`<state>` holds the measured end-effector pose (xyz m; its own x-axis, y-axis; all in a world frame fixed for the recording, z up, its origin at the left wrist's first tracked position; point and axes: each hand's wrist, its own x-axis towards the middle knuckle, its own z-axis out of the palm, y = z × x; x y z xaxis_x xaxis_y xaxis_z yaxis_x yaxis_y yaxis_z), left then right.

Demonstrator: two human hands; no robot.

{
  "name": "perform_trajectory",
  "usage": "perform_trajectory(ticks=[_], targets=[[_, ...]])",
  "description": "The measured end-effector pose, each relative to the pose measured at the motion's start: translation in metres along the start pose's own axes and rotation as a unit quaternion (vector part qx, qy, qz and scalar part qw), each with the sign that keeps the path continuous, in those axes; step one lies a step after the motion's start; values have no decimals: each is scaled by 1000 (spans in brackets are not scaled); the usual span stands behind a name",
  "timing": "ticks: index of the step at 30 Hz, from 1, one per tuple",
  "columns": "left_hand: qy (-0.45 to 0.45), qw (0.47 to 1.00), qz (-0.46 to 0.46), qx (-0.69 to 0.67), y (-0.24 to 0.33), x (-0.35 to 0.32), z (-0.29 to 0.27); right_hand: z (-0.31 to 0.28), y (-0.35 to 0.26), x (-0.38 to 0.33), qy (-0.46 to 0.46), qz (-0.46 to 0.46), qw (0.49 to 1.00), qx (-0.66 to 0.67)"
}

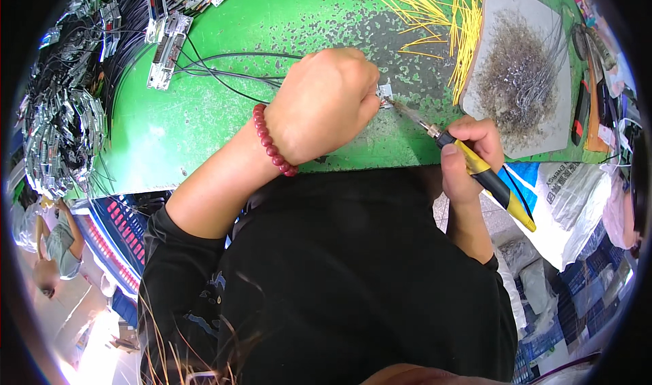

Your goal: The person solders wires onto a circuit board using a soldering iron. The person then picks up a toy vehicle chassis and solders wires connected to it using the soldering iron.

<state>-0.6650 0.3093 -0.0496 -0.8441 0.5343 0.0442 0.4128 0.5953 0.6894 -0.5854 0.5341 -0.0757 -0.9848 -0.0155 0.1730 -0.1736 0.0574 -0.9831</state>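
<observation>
My left hand [326,103], with a red bead bracelet [266,140] at its wrist, is closed over the middle of the bench. A small silvery part [385,96] pokes out past its thumb and forefinger; the fingertips themselves are hidden. Thin black cables [231,75] run from the left in under this hand. In my right hand [475,144] is a yellow and black soldering iron [494,185], gripped between thumb and fingers. Its tip points up and left and reaches the silvery part; whether it touches is too small to tell.
On the green worn bench [224,134], yellow wire lengths [465,39] lie at the back. A grey board [492,11] at right bears dark residue and thin wires. Cabled metal parts [166,52] and a large bundle [64,140] fill the left. White sacks [570,202] hang below right.
</observation>
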Motion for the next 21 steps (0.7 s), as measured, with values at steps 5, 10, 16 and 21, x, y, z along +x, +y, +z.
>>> perform_trajectory(ticks=[5, 10, 16, 21], targets=[[1, 1000, 5, 0, -1, 0, 2, 2, 5, -9, 69, -36, 996, 37], [1, 1000, 5, 6, 3, -2, 1, 3, 6, -12, 71, -21, 996, 40], [-5, 1000, 5, 4, 3, -4, 3, 7, -5, -8, 81, 18, 996, 42], [23, 999, 37, -26, -2, -3, 1, 13, -28, 27, 33, 63, 997, 3]])
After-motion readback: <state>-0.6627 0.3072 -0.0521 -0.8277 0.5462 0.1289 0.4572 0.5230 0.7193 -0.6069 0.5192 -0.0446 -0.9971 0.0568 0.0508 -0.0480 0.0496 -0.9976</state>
